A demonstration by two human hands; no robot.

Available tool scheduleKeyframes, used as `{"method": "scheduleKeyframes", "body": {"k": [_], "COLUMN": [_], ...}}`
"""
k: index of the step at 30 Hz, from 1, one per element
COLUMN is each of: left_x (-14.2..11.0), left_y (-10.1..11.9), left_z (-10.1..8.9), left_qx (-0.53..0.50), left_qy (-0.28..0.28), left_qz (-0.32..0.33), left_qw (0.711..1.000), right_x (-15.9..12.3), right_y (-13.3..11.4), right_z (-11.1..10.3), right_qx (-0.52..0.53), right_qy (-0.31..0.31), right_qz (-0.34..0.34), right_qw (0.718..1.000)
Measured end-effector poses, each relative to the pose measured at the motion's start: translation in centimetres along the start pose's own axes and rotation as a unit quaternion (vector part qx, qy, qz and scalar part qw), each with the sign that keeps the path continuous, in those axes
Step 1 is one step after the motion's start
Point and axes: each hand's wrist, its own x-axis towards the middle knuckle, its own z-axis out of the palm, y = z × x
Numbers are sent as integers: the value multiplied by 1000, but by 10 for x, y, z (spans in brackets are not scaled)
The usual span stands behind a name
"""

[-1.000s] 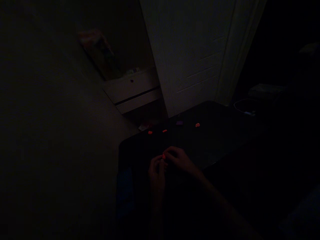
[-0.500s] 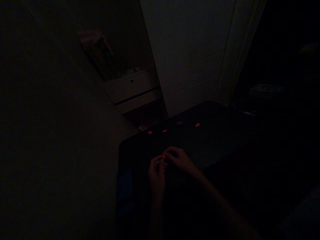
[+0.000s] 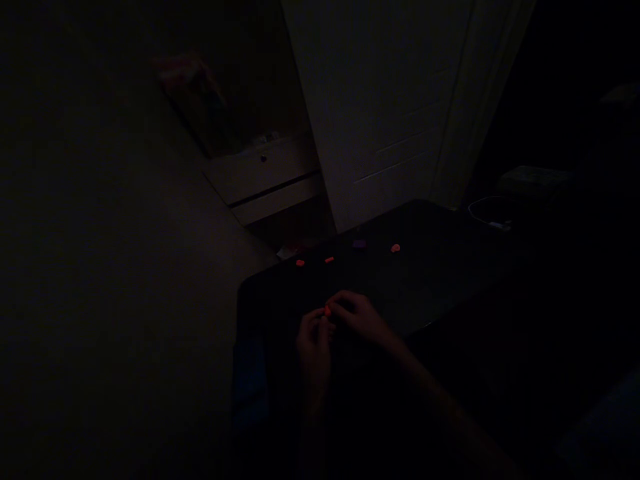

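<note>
Dim light. We see left hand (image 3: 315, 337) and right hand (image 3: 356, 316) together, fingertips clamped on a small red piece (image 3: 327, 311) (shape unclear) above the dark table (image 3: 420, 273).

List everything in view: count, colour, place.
held piece: 1, orange-red, between fingertips
left piece: 1, orange-red, far table edge
bar: 1, orange-red, right of that
block: 1, purple, right of bar
right piece: 1, orange-pink, right of block
table: 1, blackish, beneath
flat object: 1, blue, lower left
drawer unit: 1, pale, behind
door: 1, greyish, behind
cable: 1, white, right
others: too dark
left hand, right hand: 2, bare, centre
</note>
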Motion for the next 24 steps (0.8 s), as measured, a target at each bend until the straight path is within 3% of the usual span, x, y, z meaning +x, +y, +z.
{"method": "scheduleKeyframes", "body": {"k": [24], "left_x": [0], "left_y": [2], "left_z": [0], "left_qx": [2], "left_qy": [5], "left_qz": [0], "left_qw": [1000], "right_x": [0], "right_y": [1], "right_z": [0], "right_qx": [3], "right_qy": [2], "right_qz": [-1], "right_qw": [1000]}}
